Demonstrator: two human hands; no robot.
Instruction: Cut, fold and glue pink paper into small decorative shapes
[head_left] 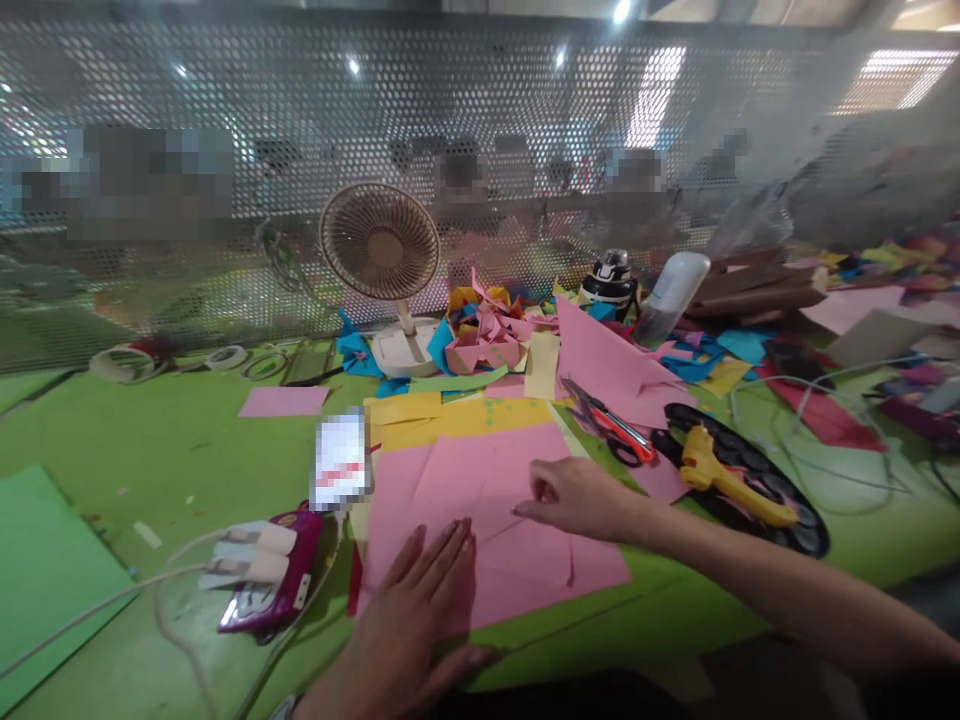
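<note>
A pink sheet of paper (510, 470) with faint crease lines lies on the green table in front of me, partly over yellow paper (480, 415). My left hand (427, 585) rests palm down on its lower left part, fingers stretched out. Over the sheet's right half is my right hand (570, 495), its fingers curled in and the thumb pointing left, low at the paper. I see nothing held in it. Right of the sheet lie a box cutter (626, 430) with an orange-red handle and black-handled scissors (622, 452), partly hidden.
A yellow glue gun (731, 480) lies on a black tray (814, 525) at right. At left are a purple power strip (296, 570) with white plugs, a blurred bright screen (341, 460) and green paper (56, 580). Behind stand a fan (382, 245), paper scraps (487, 335) and a perforated screen (495, 100).
</note>
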